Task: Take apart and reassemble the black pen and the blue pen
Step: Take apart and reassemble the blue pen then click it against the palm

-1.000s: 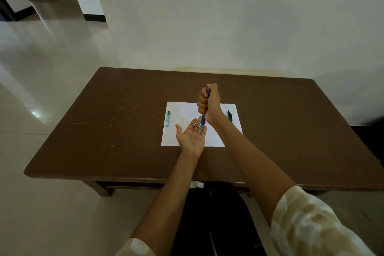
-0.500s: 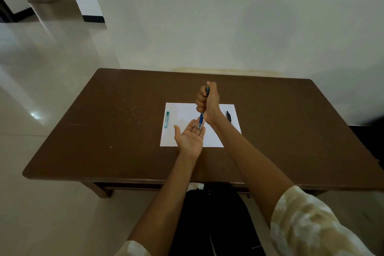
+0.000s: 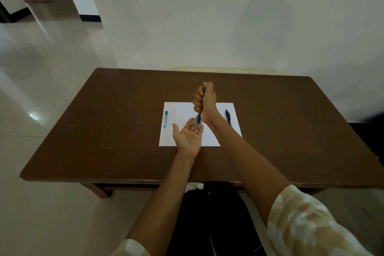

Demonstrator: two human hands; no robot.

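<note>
The right hand [image 3: 204, 101] makes a fist around the blue pen [image 3: 198, 119] and holds it almost upright above the white paper [image 3: 182, 110]. The grip is tight on the barrel, so the middle of the pen is hidden inside the fingers. Only a short blue end shows at the top of the fist, and the lower part comes out below it with the tip pointing down. The left hand [image 3: 188, 136] lies open with the palm up, fingers straight, just under this tip. The tip is at the fingers of the left hand, but I cannot tell if it really touches them.

The black pen [image 3: 228, 116] lies on the paper at 3 o'clock from the right hand, near the right edge of the sheet. Its near end goes behind the right forearm, so its full length is not visible. A small teal tube [image 3: 165, 119] lies at 9 o'clock from the hands, on the left edge of the paper; its print is too small to read.

The paper rests in the middle of the brown surface [image 3: 291, 131]. Some pale specks are on the surface at 9 o'clock from the paper. The pale patterned sleeves [image 3: 307, 224] are cut off by the bottom edge of the view.
</note>
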